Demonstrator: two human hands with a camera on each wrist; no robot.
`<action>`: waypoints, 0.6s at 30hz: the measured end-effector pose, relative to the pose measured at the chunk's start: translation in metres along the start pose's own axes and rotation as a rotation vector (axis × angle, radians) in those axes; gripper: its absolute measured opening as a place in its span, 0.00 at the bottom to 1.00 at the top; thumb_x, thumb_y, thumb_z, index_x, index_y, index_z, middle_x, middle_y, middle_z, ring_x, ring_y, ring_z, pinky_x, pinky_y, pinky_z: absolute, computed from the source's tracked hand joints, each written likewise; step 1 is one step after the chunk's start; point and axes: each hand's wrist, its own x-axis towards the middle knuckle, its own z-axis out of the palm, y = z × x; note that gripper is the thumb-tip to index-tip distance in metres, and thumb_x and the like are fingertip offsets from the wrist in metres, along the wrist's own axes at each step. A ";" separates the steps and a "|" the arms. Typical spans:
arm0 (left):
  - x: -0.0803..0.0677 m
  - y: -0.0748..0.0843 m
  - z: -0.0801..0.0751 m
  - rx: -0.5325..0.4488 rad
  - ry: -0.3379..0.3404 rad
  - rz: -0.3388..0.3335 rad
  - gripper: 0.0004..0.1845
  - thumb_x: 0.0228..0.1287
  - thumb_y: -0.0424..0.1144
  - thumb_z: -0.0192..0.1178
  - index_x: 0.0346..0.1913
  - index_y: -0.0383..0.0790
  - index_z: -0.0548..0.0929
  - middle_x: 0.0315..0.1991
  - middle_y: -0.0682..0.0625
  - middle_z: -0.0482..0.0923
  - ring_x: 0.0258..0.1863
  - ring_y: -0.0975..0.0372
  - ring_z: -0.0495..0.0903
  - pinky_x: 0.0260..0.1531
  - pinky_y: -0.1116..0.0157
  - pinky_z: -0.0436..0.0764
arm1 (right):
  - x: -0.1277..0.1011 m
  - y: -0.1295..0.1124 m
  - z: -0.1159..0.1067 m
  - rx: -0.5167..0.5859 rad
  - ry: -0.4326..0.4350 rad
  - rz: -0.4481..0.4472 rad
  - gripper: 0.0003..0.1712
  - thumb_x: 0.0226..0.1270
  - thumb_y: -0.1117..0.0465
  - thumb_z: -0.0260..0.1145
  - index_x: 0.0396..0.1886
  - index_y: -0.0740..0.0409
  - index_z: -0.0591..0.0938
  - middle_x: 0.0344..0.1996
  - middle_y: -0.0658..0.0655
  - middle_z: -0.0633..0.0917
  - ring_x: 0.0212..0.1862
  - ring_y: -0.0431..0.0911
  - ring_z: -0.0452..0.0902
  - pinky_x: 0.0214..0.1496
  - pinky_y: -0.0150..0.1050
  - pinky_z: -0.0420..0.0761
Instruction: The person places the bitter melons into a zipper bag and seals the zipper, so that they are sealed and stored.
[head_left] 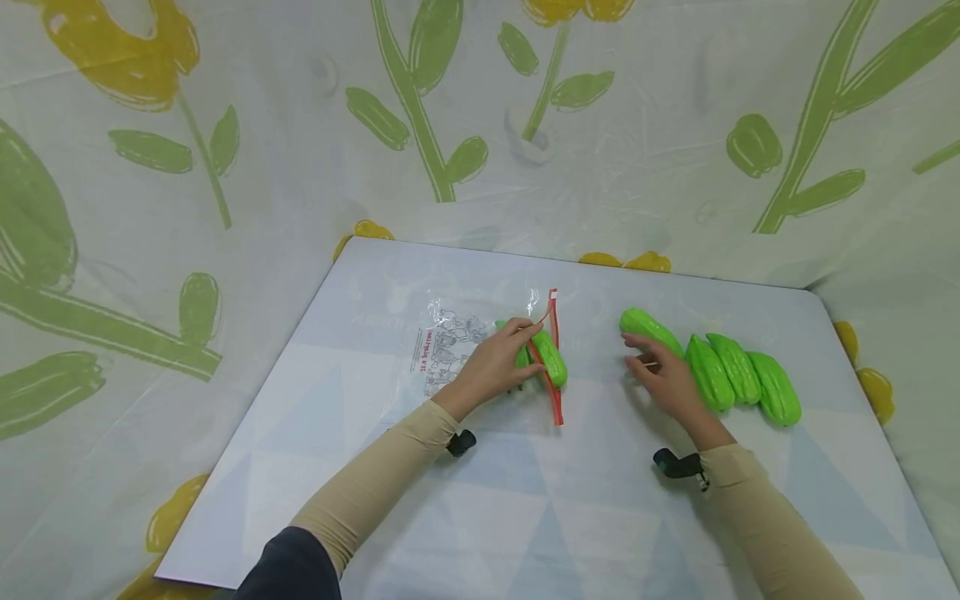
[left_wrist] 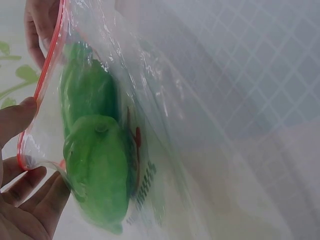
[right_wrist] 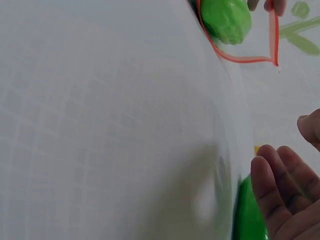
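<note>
A clear plastic zip bag (head_left: 457, 342) with a red zip strip (head_left: 555, 367) lies on the white table (head_left: 525, 500). My left hand (head_left: 513, 343) pinches the upper lip of the bag's mouth and holds it open. A green toy gourd (head_left: 551, 358) sits inside the mouth; in the left wrist view the bag (left_wrist: 150, 100) holds two gourds (left_wrist: 97, 170), with my thumb (left_wrist: 17, 117) on the red rim. My right hand (head_left: 645, 357) lies with its fingers straight beside a loose green gourd (head_left: 648, 329), its fingers (right_wrist: 272, 185) next to that gourd (right_wrist: 248, 215).
Three more green gourds (head_left: 738, 371) lie side by side at the right of the table. A flower-printed cloth (head_left: 225, 167) hangs behind and drapes around the table. The near half of the table has nothing on it but my forearms.
</note>
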 end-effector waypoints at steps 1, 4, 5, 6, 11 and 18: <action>0.000 0.000 0.000 0.001 0.000 -0.001 0.38 0.55 0.55 0.64 0.68 0.47 0.66 0.59 0.55 0.65 0.45 0.66 0.73 0.44 0.69 0.77 | 0.001 0.000 -0.001 -0.003 0.011 -0.002 0.23 0.68 0.60 0.58 0.62 0.54 0.72 0.56 0.58 0.76 0.45 0.50 0.77 0.40 0.25 0.76; 0.000 -0.001 0.001 -0.001 -0.003 -0.001 0.38 0.55 0.55 0.64 0.68 0.48 0.65 0.59 0.55 0.65 0.45 0.66 0.73 0.45 0.69 0.77 | 0.002 0.001 -0.005 -0.010 0.047 -0.017 0.22 0.68 0.62 0.59 0.61 0.57 0.73 0.57 0.58 0.76 0.46 0.50 0.76 0.42 0.23 0.74; 0.000 -0.001 0.001 -0.004 -0.002 0.000 0.38 0.55 0.55 0.64 0.68 0.47 0.65 0.59 0.55 0.65 0.46 0.65 0.74 0.45 0.68 0.77 | 0.002 0.001 -0.007 -0.013 0.058 -0.021 0.21 0.67 0.62 0.59 0.60 0.58 0.73 0.57 0.57 0.75 0.46 0.49 0.76 0.42 0.23 0.74; 0.000 -0.001 0.001 -0.005 -0.001 0.001 0.38 0.55 0.55 0.64 0.68 0.47 0.65 0.59 0.55 0.65 0.46 0.65 0.74 0.45 0.68 0.77 | 0.002 0.002 -0.008 -0.015 0.071 -0.021 0.21 0.67 0.63 0.59 0.59 0.58 0.73 0.57 0.57 0.75 0.46 0.48 0.76 0.42 0.22 0.73; 0.000 -0.001 0.000 -0.009 -0.001 0.003 0.38 0.55 0.55 0.64 0.67 0.46 0.66 0.59 0.54 0.65 0.47 0.65 0.74 0.46 0.67 0.77 | 0.002 0.004 -0.015 -0.080 0.132 -0.021 0.20 0.67 0.61 0.59 0.58 0.58 0.74 0.55 0.57 0.76 0.45 0.46 0.76 0.42 0.20 0.71; 0.000 -0.001 0.000 -0.014 -0.009 -0.001 0.38 0.55 0.56 0.64 0.67 0.45 0.66 0.60 0.54 0.65 0.49 0.64 0.74 0.48 0.67 0.77 | 0.004 0.005 -0.023 -0.107 0.171 -0.013 0.21 0.67 0.61 0.59 0.59 0.57 0.74 0.55 0.58 0.76 0.46 0.52 0.77 0.42 0.20 0.71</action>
